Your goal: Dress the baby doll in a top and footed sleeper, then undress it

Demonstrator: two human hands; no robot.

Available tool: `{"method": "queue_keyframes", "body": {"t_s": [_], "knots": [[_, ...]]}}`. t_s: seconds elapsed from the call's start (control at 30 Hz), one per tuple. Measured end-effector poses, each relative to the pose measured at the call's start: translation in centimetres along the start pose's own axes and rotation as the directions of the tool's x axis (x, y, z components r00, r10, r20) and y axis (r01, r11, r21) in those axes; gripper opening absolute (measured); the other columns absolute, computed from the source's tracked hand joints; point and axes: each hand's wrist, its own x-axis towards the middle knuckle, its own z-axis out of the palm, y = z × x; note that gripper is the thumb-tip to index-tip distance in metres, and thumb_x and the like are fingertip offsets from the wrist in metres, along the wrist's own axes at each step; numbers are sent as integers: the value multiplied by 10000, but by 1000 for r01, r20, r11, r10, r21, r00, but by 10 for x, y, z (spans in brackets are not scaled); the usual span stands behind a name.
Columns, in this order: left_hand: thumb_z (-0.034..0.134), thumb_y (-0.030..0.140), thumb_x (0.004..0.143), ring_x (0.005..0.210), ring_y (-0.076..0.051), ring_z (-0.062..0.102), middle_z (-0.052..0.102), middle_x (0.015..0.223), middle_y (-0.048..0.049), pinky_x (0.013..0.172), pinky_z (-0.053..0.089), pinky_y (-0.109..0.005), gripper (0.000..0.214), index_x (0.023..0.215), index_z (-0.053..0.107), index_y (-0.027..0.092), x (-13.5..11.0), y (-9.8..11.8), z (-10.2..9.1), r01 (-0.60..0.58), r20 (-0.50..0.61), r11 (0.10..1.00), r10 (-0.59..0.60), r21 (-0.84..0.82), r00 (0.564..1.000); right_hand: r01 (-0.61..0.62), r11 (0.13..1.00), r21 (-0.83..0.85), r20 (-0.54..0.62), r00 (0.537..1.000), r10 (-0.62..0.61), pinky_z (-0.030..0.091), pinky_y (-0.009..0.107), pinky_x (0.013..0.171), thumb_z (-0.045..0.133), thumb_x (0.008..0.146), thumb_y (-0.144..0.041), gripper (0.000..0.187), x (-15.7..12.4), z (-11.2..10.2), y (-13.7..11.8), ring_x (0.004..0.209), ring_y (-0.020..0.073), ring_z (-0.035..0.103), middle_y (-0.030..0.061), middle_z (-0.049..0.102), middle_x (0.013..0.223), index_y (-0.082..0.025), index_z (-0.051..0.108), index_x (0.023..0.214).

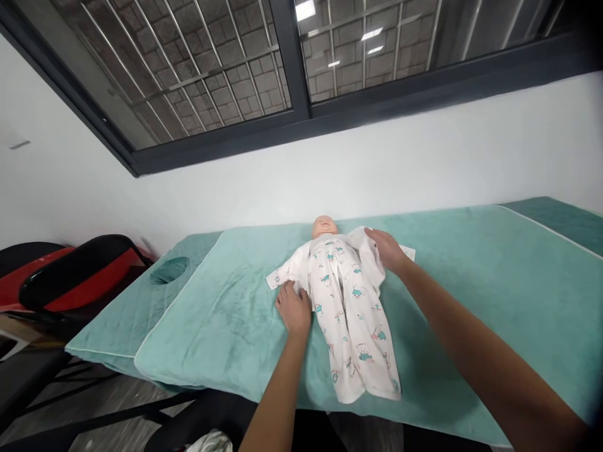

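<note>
A baby doll [325, 225] lies on its back, head toward the wall. It is dressed in a white baby shirt [298, 263] with its sleeves out to the sides. White baby pants [360, 326] printed with small teal and pink animals lie over its front, legs toward me. My right hand [387, 250] grips the shirt's right side, lifting the cloth beside the doll's arm. At the left edge of the shirt, below the sleeve, my left hand [294, 307] has curled fingers on the cloth. The doll's body and legs are hidden by the clothes.
A teal padded cover [211, 326] spreads over the bed, which has a round hole [169, 270] at its left end. The white wall [424, 157] and a dark-framed window [301, 113] run behind. Red and black chairs [89, 276] stand at the left.
</note>
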Motion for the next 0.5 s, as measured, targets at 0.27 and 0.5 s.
{"method": "queue_keyframes", "body": {"t_s": [0.27,0.5], "knots": [[493,251,899,1199,-296,531,603,1263,-147,998,403,-452,309,1180,554,137,0,2,-3,24,-19,999,-25,-42,1000,53,996,-72,471,882,-13,354,262,538,698,742,-530,356,2,42,-23,551,132,519,-10,608,616,-190,626,664],[492,340,908,1195,-334,528,629,1207,-182,1000,405,-476,410,1234,549,100,2,1,-3,95,-25,995,-96,-34,995,43,939,340,-107,994,-7,348,276,467,593,804,-515,318,-3,26,37,497,124,484,14,607,646,-208,602,716]]}}
